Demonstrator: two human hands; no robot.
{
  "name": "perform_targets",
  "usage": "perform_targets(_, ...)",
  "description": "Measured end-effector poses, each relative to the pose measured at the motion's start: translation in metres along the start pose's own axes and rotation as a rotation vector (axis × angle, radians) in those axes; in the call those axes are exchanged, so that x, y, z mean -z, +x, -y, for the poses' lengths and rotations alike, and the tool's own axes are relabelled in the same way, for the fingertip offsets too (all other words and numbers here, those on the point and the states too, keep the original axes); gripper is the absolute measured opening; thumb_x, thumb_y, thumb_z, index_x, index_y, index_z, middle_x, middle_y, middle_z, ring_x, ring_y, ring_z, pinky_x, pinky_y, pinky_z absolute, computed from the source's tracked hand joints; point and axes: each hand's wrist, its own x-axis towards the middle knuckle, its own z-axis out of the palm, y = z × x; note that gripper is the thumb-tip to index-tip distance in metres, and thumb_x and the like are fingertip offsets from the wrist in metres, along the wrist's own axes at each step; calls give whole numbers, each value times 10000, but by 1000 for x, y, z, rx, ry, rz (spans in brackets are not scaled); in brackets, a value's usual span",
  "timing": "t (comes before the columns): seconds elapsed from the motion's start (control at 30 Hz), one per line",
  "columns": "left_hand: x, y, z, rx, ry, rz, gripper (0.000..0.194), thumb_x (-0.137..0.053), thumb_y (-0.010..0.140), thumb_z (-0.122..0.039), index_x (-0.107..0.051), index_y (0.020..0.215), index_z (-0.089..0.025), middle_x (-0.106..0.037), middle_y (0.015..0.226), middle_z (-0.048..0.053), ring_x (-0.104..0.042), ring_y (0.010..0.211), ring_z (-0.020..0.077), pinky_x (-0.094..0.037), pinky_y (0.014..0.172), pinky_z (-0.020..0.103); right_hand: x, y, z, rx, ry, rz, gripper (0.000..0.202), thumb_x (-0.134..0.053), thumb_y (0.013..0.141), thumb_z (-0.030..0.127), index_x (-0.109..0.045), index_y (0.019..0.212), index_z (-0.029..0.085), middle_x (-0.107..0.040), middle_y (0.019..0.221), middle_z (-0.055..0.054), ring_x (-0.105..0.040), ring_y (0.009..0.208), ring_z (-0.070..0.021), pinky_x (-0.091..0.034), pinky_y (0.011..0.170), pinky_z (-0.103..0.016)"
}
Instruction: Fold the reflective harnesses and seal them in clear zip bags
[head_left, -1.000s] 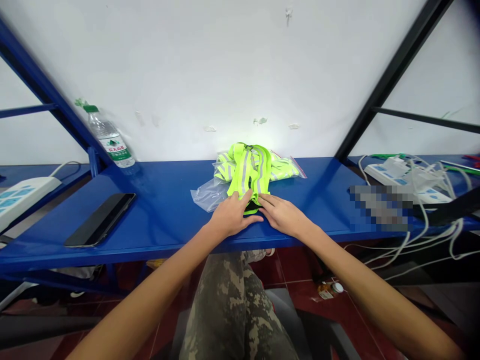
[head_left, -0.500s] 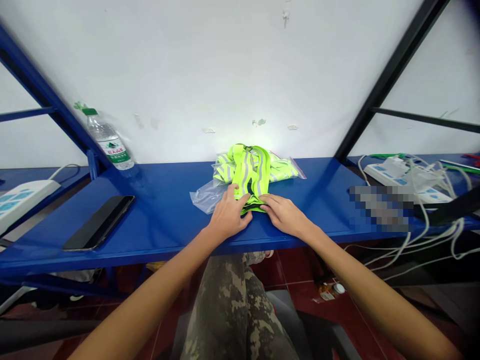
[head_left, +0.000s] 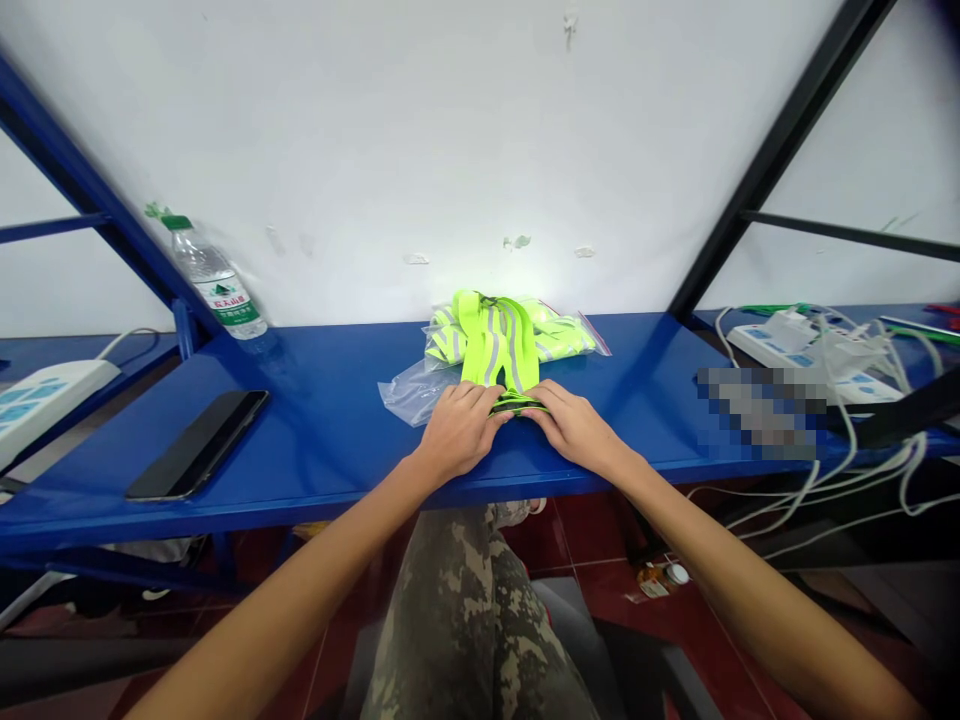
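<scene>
Reflective straps [head_left: 495, 345], gripped two-handed.
Left hand [head_left: 459, 425] and right hand [head_left: 576, 425] pinched opposite sides of the near end, seemingly to align folds; underside contact was hidden.

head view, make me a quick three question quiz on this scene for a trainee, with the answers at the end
1. True or false: the left grip and the right grip both hold the near end of the yellow-green reflective strap.
2. Choose one. The phone lies: a) to the left of the strap; b) to the right of the strap; c) on top of the strap.
3. Fill in: the bottle has a ____ cap.

Key: 1 true; 2 a; 3 green.
</scene>
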Motion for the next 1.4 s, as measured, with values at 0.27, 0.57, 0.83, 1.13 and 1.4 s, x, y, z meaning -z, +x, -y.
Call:
perform_targets(0.27,-5,15,4,178,-118,-35,426,-354,1027,-442,-679,941,-180,-723,883,76,-614,883,231,-429,774,343,-13,14,-17,-56,99,-19,316,-419,1027,384,-633,1120,171,-706,1083,-112,-670,1008,-246,-516,892,-371)
perform_targets(0.57,-16,27,7,284,-194,-51,444,-406,1006,-483,-695,858,-181,-743,886,85,-679,847,220,-434,743,306,-22,16,-19,-106,37,-48,396,-307,1052,350,-661,994,182,-659,898,-87,-628,872,-210,-504,819,-337)
perform_targets(0.83,-17,25,6,342,-108,-14,379,-399,1014,-457,-673,982,-197,-748,900,76,-695,851,231,-421,704,293,-21,15,-16,-50,18,-108,323,-407,1020,303,-702,1055,178,-598,1074,-121,-588,1006,-231,-499,925,-394)
perform_targets(1.13,-20,24,6,273,-71,-53,267,-452,1001,-361,-648,962,-184,-706,986,82,-620,954,234,-447,833,338,-20,10,-13,57,-25,-145,215,-487,999,284,-675,967,185,-663,993,-100,-575,927,-234,-502,858,-404)
perform_targets(1.4,-19,27,9,377,-130,-110,109,-548,945,-259,-635,959,-194,-722,942,51,-646,912,213,-449,795,321,-17,6,-8,153,-24,-114,489,-703,823,563,-672,1089,154,-661,1126,-150,-615,1044,-291,-529,916,-469)
